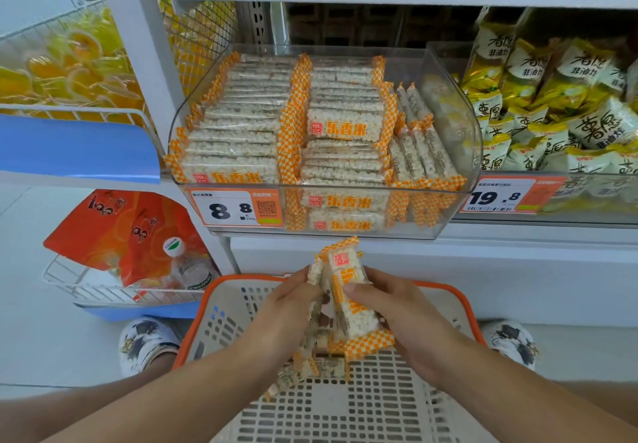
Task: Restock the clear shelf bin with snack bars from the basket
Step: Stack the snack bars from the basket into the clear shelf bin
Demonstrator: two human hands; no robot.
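Hands came first for me: my left hand [290, 299] and my right hand [397, 308] were both curled around one small bunch of snack bars in clear wrappers with orange-and-white checked ends [345, 299], held just above the pale plastic basket with the orange rim [379, 404]. The bars stood almost on end, long way pointing up and away from me, toward the clear plastic shelf bin [448, 104]. The bin sat straight ahead and higher than my fingers, so I judged the bunch had to go up and forward. Both hands looked about as near to it. The bars looked white and bumpy, like puffed rice, with orange writing. The bin was nearly full, in neat rows lying sideways. A few more bars [310, 370] lay in the basket under my hands.
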